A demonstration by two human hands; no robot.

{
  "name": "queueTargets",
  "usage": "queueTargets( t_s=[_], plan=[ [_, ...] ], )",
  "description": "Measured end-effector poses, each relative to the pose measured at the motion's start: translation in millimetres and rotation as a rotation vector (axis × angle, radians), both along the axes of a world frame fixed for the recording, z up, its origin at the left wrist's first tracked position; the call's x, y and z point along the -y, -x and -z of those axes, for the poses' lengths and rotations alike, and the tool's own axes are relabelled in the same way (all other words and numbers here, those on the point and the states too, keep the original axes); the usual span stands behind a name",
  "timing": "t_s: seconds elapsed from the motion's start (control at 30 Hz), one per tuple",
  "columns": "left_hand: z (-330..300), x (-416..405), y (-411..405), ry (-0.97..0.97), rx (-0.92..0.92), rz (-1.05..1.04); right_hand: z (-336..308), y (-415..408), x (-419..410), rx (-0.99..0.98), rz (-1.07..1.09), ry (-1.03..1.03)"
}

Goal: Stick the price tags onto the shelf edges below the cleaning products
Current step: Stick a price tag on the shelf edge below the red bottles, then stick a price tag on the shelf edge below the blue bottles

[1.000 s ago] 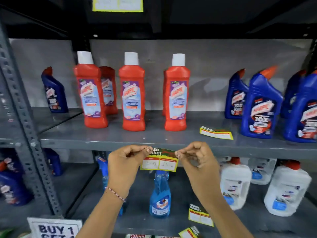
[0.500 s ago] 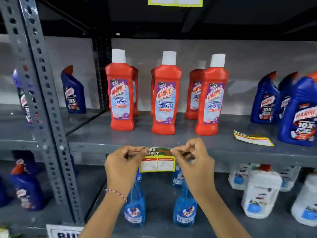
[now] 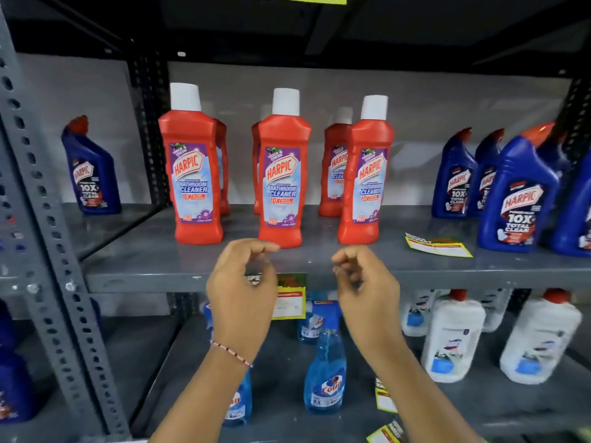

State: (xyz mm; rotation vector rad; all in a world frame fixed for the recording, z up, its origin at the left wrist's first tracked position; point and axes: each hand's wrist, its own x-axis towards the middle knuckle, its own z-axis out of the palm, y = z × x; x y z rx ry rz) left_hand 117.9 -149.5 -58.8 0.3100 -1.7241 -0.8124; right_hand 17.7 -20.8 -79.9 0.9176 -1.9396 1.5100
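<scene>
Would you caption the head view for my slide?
Both hands hover by a price tag on the shelf edge.

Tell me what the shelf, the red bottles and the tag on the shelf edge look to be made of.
Shelf: likely painted steel, matte grey; the upright beside it is punched with rows of holes.
Red bottles: apparently moulded plastic, glossy, with white caps and printed labels.
Price tag: probably thin printed paper or card, yellow-edged; it hangs flat from the edge, and blur hides its finish.

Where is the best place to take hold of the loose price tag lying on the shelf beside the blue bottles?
Grip the loose price tag at its near long edge, coming from the front. It lies flat on the shelf, close to the front lip, with blue bottles right behind, so pinching it from this side looks easiest.
</scene>
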Motion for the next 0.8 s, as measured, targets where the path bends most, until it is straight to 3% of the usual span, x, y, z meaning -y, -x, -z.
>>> queueTargets(
  t_s=[0.07, 0.17, 0.27, 0.47, 0.6, 0.8],
  plan=[
    [-10, -16, 22, -0.100, 0.036, 0.237, -11, 12, -24, 0.033, 0.039, 0.059],
    [-25, -49, 73, -0.154, 0.251, 0.496, -32, 44, -69, 0.078, 0.171, 0.098],
    [-35, -85, 126, -0.195, 0.443, 0.629, -45, 91, -110, 0.193, 0.338, -0.058],
    [-44, -121, 203, -0.077, 0.756, 0.415, -51, 144, -148, 0.400, 0.418, -0.525],
    [-43, -133, 229, -0.089, 0.772, 0.379, -56, 155, -154, 0.396, 0.333, -0.537],
    [-38, -125, 233, -0.236, 0.514, 0.451, -51, 164, -158, 0.298, 0.275, -0.499]
  ],
)
